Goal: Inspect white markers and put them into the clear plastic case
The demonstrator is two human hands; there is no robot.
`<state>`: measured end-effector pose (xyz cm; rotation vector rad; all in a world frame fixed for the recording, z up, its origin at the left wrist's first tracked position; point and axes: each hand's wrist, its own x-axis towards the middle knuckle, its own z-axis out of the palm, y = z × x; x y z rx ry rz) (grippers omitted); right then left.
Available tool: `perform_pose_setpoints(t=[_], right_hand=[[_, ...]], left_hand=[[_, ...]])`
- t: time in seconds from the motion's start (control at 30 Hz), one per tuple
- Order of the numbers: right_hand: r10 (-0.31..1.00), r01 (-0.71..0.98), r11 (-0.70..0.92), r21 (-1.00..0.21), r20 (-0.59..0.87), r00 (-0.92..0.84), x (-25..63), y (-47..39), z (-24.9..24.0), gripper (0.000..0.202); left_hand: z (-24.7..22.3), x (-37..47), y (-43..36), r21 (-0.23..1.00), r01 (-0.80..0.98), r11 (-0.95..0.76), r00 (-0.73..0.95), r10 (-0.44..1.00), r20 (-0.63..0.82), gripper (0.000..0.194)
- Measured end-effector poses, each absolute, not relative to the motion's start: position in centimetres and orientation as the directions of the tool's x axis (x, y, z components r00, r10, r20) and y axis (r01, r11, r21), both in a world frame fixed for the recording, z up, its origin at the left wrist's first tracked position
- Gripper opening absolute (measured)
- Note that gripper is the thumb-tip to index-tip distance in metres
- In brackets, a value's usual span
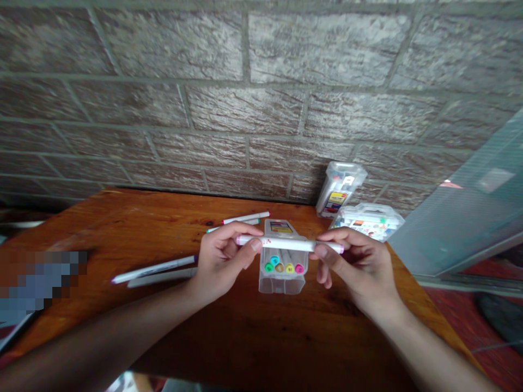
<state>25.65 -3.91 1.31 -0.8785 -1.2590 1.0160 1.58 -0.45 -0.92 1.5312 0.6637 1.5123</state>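
Both hands, the left hand [223, 257] and right hand [351, 261], pinch the ends of a white marker [290, 244], held level just above an open clear marker case [283, 261] on the wooden tabletop [253, 337].

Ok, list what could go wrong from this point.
The white marker is pinched only at its ends by the left hand and right hand; it could slip onto the open case below. Loose markers lie near the table edge and may roll off.
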Motion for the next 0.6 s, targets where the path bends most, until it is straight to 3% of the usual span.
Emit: perform_pose_setpoints(t=[0.37,0.6], right_hand=[[0.943,-0.196,0.322,-0.926,0.331,-0.014,25.96,-3.32,1.26,0.016],[0.937,-0.157,0.345,-0.925,0.348,0.009,26.08,-3.25,1.17,0.016]], left_hand=[[-1.78,1.43,-0.02,0.843,-0.337,-0.419,0.142,0.863,0.485,0.015],[-1.67,1.43,0.05,0.842,-0.315,-0.439,0.128,0.859,0.496,0.014]])
